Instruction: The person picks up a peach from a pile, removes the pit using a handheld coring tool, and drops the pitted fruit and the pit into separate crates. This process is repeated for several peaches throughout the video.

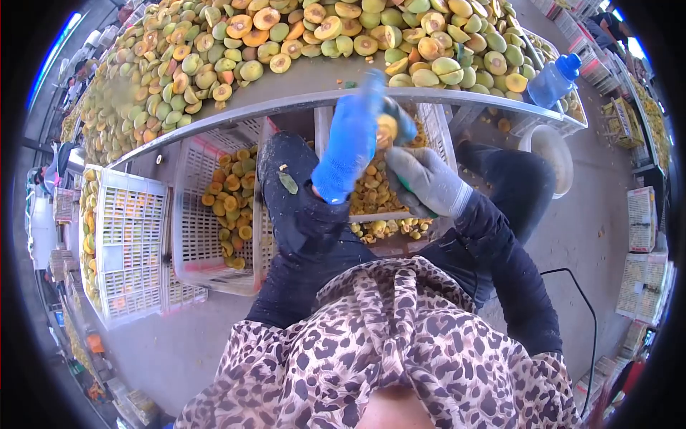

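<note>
My left hand (pixel 346 150), in a blue glove and smeared by motion, holds a cut yellow peach half (pixel 386 129) between its fingers and thumb. Close beside the fruit is my right hand (pixel 427 179), in a grey glove with some green on it. Its fingers are curled closed, and what they grip is hidden. Both hands are above a white crate (pixel 437 132) between my knees, which contains small yellow-brown fruit pieces (pixel 375 187). Beyond the hands, a metal-edged table (pixel 286 96) bears a large heap of halved peaches (pixel 329 28).
A clear blue bottle (pixel 552 82) stands at the table's right end, above a white bucket (pixel 549 154). Left of my leg, a white crate (pixel 214 275) holds peach halves (pixel 232 189), with another white crate (pixel 132 232) beyond it. A black cable (pixel 589 307) lies on the floor at right.
</note>
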Demonstrator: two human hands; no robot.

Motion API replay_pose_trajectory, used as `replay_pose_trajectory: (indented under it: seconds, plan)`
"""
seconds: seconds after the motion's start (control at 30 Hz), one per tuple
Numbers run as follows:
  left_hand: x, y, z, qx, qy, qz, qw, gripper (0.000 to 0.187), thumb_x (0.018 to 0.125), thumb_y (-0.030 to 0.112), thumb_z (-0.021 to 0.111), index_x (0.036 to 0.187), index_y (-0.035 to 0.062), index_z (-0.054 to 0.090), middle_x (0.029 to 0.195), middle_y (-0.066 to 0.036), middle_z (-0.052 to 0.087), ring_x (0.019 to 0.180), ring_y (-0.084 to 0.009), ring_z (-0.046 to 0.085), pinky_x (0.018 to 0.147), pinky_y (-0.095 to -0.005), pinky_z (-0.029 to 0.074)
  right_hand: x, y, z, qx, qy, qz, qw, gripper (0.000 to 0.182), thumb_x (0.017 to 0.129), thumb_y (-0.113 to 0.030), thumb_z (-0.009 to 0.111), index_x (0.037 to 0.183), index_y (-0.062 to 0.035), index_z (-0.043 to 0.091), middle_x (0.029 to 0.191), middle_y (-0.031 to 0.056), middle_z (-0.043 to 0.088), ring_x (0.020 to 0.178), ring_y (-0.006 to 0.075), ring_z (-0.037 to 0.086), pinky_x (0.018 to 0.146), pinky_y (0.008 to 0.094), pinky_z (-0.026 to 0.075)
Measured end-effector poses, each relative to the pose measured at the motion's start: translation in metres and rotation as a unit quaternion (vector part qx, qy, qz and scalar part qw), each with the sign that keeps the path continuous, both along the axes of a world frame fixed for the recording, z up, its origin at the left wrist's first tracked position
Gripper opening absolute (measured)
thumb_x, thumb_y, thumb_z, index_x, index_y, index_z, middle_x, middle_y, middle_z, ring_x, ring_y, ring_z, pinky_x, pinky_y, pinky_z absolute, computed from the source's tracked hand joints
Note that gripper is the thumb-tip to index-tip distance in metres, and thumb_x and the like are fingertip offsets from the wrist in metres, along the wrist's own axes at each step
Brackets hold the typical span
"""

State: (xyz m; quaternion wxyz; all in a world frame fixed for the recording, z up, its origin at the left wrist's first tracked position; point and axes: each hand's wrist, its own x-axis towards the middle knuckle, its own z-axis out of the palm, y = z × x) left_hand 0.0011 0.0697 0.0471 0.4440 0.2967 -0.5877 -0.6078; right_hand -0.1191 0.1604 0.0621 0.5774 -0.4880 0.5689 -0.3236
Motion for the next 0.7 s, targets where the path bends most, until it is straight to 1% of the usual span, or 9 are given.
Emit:
replay_pose_trajectory:
  seconds: [0.07, 0.1, 0.2, 0.33, 0.47, 0.53, 0.57, 0.67, 0.7]
  plan:
    - [-0.013, 0.005, -0.003, 0.123, 0.263, 0.062, 0.955, 0.058, 0.096, 0.048, 0.038, 0.075, -0.0008, 0.06, 0.07, -0.016, 0.063, 0.057, -0.0246, 0.06, 0.055, -0.0324, 0.051, 0.004, -0.003, 0.01, 0.027, -0.067, -0.009, 0.997, 0.053, 0.096, -0.047, 0.043, 0.086, 0.0012, 0.061, 0.058, 0.0, 0.05, 0.042, 0.007, 0.046, 0.039, 0.0219, 0.036]
    - [-0.018, 0.003, -0.004, 0.22, 0.283, 0.165, 0.919, 0.063, 0.097, 0.051, 0.032, 0.075, -0.0008, 0.059, 0.069, -0.016, 0.062, 0.057, -0.0281, 0.06, 0.053, -0.0351, 0.051, 0.005, -0.003, 0.008, -0.003, -0.074, -0.003, 0.997, 0.053, 0.096, -0.049, 0.043, 0.08, -0.0011, 0.057, 0.056, -0.0004, 0.048, 0.041, 0.0074, 0.043, 0.038, 0.0222, 0.035]
    - [-0.01, 0.009, -0.005, 0.174, 0.268, 0.026, 0.947, 0.062, 0.097, 0.051, 0.032, 0.076, -0.0012, 0.059, 0.067, -0.015, 0.061, 0.058, -0.0282, 0.06, 0.054, -0.0362, 0.051, -0.005, -0.002, 0.01, 0.118, -0.137, 0.013, 0.983, 0.053, 0.095, -0.051, 0.042, 0.076, -0.0024, 0.054, 0.055, 0.0004, 0.047, 0.04, 0.0083, 0.042, 0.037, 0.0226, 0.034]
    - [-0.008, 0.003, -0.008, 0.075, 0.246, -0.027, 0.966, 0.055, 0.098, 0.045, 0.037, 0.075, -0.001, 0.058, 0.064, -0.014, 0.058, 0.056, -0.0266, 0.058, 0.053, -0.0348, 0.05, -0.005, 0.002, 0.016, 0.147, -0.169, 0.009, 0.974, 0.053, 0.094, -0.052, 0.043, 0.072, -0.0042, 0.051, 0.052, -0.0013, 0.04, 0.039, 0.0081, 0.037, 0.037, 0.0228, 0.031]
    - [-0.003, 0.008, -0.01, 0.016, 0.128, -0.1, 0.987, 0.053, 0.098, 0.042, 0.039, 0.07, 0.0001, 0.056, 0.062, -0.014, 0.056, 0.054, -0.026, 0.057, 0.052, -0.0347, 0.049, -0.004, 0.008, 0.01, 0.096, -0.033, 0.03, 0.994, 0.052, 0.096, -0.051, 0.041, 0.075, -0.0041, 0.05, 0.047, -0.0017, 0.035, 0.033, 0.007, 0.033, 0.032, 0.0215, 0.027]
    - [-0.011, 0.019, -0.005, 0.222, 0.302, 0.012, 0.927, 0.054, 0.097, 0.042, 0.04, 0.065, 0.0014, 0.055, 0.061, -0.014, 0.055, 0.053, -0.0252, 0.056, 0.052, -0.0346, 0.048, -0.006, 0.009, 0.006, 0.183, -0.25, 0.049, 0.95, 0.052, 0.094, -0.052, 0.041, 0.074, -0.0049, 0.05, 0.051, -0.0032, 0.035, 0.038, 0.0069, 0.035, 0.037, 0.0214, 0.029]
    - [-0.008, 0.012, -0.016, 0.227, 0.322, -0.083, 0.916, 0.052, 0.095, 0.043, 0.044, 0.065, 0.0021, 0.055, 0.061, -0.013, 0.055, 0.054, -0.0245, 0.056, 0.051, -0.0331, 0.048, -0.004, 0.008, 0.002, 0.228, -0.334, 0.057, 0.913, 0.052, 0.095, -0.052, 0.04, 0.073, -0.0053, 0.049, 0.049, -0.004, 0.035, 0.036, 0.0063, 0.035, 0.035, 0.0209, 0.029]
    - [-0.013, 0.01, -0.031, 0.264, 0.344, -0.114, 0.894, 0.05, 0.094, 0.044, 0.045, 0.068, 0.0027, 0.056, 0.062, -0.013, 0.057, 0.057, -0.0248, 0.058, 0.052, -0.0318, 0.049, -0.006, 0.011, -0.008, 0.211, -0.351, 0.044, 0.911, 0.052, 0.096, -0.051, 0.038, 0.073, -0.006, 0.048, 0.046, -0.0042, 0.035, 0.032, 0.0059, 0.032, 0.032, 0.021, 0.027]
    - [-0.016, 0.006, -0.03, 0.297, 0.295, -0.034, 0.907, 0.047, 0.093, 0.043, 0.046, 0.073, 0.0024, 0.059, 0.066, -0.012, 0.059, 0.061, -0.0255, 0.059, 0.054, -0.0319, 0.05, -0.008, 0.009, -0.018, 0.229, -0.446, 0.062, 0.863, 0.053, 0.096, -0.052, 0.037, 0.073, -0.0068, 0.049, 0.044, -0.0041, 0.035, 0.029, 0.0063, 0.028, 0.031, 0.0215, 0.026]
